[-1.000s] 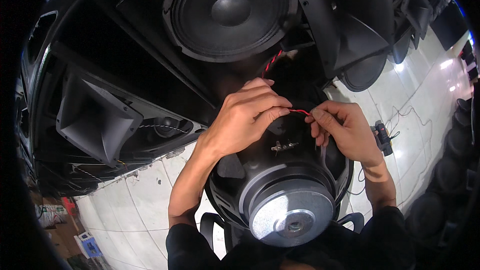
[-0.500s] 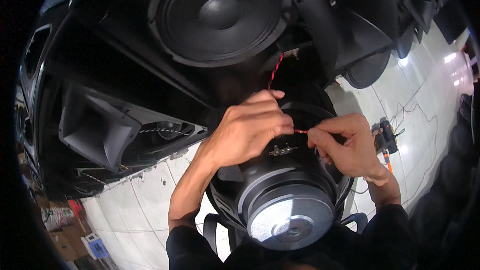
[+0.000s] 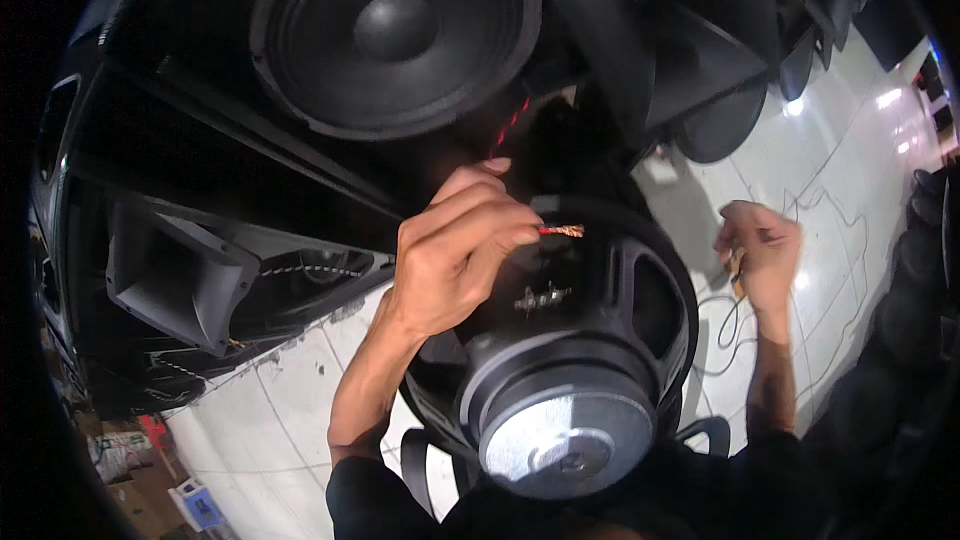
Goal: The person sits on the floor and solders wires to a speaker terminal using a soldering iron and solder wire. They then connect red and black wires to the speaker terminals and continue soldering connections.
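A: What's the left hand (image 3: 463,242) got, from my remote seat?

B: I see thumb and fingers pinched on a red wire (image 3: 549,231), with bare coppery strands (image 3: 573,231) poking out past the grip. A twisted red-and-black lead (image 3: 514,121) runs up from behind that hand.

A: And the right hand (image 3: 766,252)?

B: Way off to the right, well apart from the left, fingers curled. There's an orange bit (image 3: 739,276) right by them, but it's blurry and I honestly can't tell if it's held.

A: What's underneath?

B: Big speaker driver, magnet (image 3: 570,448) toward me, black frame (image 3: 655,295) flaring out behind. The wire end sits over that frame, just above a little metal terminal strip (image 3: 543,296) in my view.

A: Further out?

B: Round speaker cone (image 3: 395,35) up top, a black horn (image 3: 690,35) right of it, another horn (image 3: 183,275) at left. Thin cable (image 3: 728,325) loops on pale floor tiles (image 3: 275,395), and a blue-and-white box (image 3: 202,506) sits lower left.
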